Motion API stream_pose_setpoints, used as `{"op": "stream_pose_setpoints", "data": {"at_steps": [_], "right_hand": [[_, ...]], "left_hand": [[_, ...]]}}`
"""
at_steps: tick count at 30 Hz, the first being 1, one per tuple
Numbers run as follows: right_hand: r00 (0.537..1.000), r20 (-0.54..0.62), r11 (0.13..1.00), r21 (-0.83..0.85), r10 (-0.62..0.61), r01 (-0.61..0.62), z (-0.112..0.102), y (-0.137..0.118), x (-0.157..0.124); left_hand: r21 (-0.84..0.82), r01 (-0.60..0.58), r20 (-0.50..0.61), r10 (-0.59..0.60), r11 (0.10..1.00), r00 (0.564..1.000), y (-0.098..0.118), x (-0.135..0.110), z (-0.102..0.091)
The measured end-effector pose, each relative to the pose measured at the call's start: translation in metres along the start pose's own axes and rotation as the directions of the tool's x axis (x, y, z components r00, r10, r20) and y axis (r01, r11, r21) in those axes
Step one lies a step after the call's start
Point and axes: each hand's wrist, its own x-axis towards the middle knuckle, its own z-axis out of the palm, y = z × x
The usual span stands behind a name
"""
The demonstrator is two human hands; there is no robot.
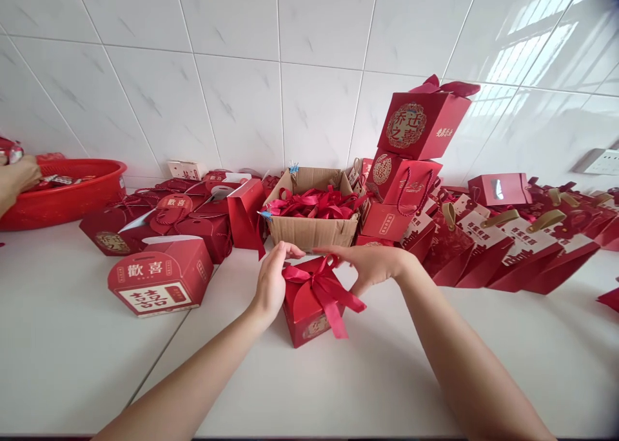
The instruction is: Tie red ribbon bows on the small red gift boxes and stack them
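Observation:
A red gift box (pixel 304 307) stands on the white table in front of me, tied on top with a red ribbon bow (pixel 319 276) whose two tails hang over its front. My left hand (pixel 271 281) is along the box's left side, fingers stretched forward and slightly curved. From the right, my right hand (pixel 374 265) reaches over the back corner with its fingers extended and the thumb apart. Both hands frame the box without a visible grip on it. Whether the fingertips behind the bow touch the box is hidden.
Behind the box stands a cardboard carton (pixel 314 229) of red ribbons. Red boxes (pixel 162 276) crowd the left; stacked boxes (pixel 423 128) and rows of red gift bags (pixel 488 247) fill the right. Another person's hand (pixel 19 176) is at a red basin (pixel 62 199), far left.

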Motion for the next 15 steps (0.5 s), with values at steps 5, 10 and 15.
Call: {"op": "stream_pose_setpoints", "data": {"at_steps": [5,10,15], "right_hand": [[0.974,0.228,1.0,0.021,-0.009,0.004,0.002,-0.005,0.006],[0.922,0.385,0.996,0.056,0.036,-0.062,0.008,-0.014,0.007],[0.888,0.453,0.996,0.009,0.077,-0.091,0.015,-0.018,0.014]], "left_hand": [[-0.145,0.051,-0.083,-0.063,0.988,0.995,-0.003,0.001,0.001],[-0.212,0.072,-0.071,-0.088,0.975,0.994,-0.004,0.008,-0.004],[-0.232,0.059,-0.089,-0.082,0.971,0.993,-0.004,0.018,-0.011]]}}
